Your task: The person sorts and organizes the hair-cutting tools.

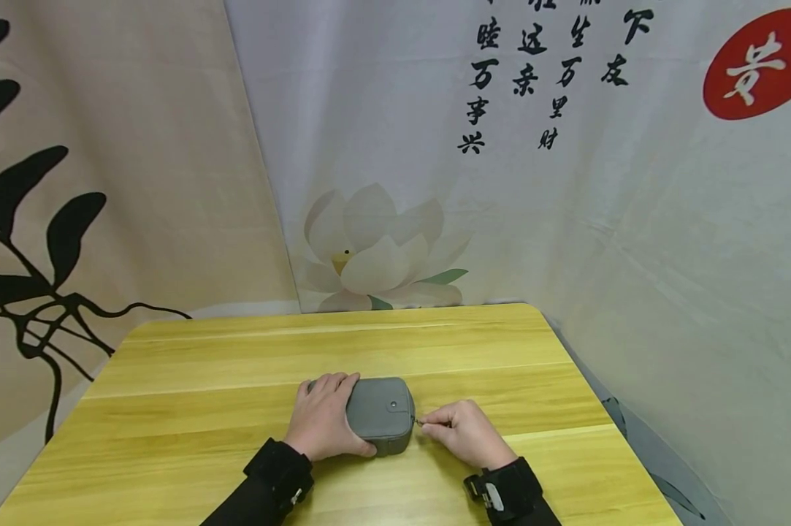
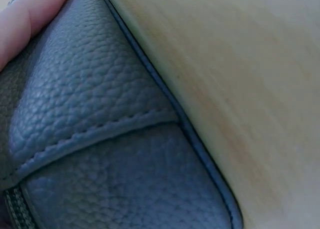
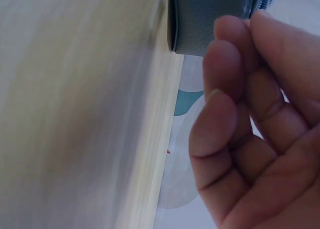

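A grey, rounded zip case [image 1: 383,409] with a small stud on its lid lies on the table in the head view. My left hand [image 1: 326,418] holds its left end, fingers over the far side and thumb along the near side. At the case's right end, my right hand [image 1: 466,434] pinches the small zipper pull [image 1: 418,421] between thumb and forefinger. The left wrist view shows the pebbled, stitched side of the case [image 2: 100,79] close up, with zipper teeth [image 2: 20,209] at the lower left. In the right wrist view, the fingertips hide the pull beside the zipper [image 3: 264,0].
The yellow wood-grain table [image 1: 204,409] extends around the case on all sides. Behind it hangs a pale cloth backdrop [image 1: 395,109] with a printed lotus and dark characters. Another cloth panel [image 1: 697,292] runs along the right side.
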### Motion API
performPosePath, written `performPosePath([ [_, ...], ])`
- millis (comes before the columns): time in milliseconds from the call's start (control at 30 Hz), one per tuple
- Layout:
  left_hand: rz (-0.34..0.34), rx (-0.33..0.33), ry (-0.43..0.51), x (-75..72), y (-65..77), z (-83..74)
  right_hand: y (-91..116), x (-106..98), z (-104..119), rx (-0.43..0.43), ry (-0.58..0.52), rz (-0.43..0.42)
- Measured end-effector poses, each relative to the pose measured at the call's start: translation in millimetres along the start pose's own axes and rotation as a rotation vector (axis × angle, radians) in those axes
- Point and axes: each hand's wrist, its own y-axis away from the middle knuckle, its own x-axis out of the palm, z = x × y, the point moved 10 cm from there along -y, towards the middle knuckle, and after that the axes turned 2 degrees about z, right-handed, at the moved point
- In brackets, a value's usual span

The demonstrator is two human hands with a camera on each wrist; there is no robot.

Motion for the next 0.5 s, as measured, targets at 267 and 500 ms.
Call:
performPosePath([
  [267,0.000,-0.002,0.007,0.1,-0.2,-1.7,2.5,3.0,-1.6,0.026,-0.036,0.039],
  [500,0.002,-0.007,0.009,1.1,-1.2,-1.2,5.7,7.8,2.6,0.013,-0.099,0.093],
])
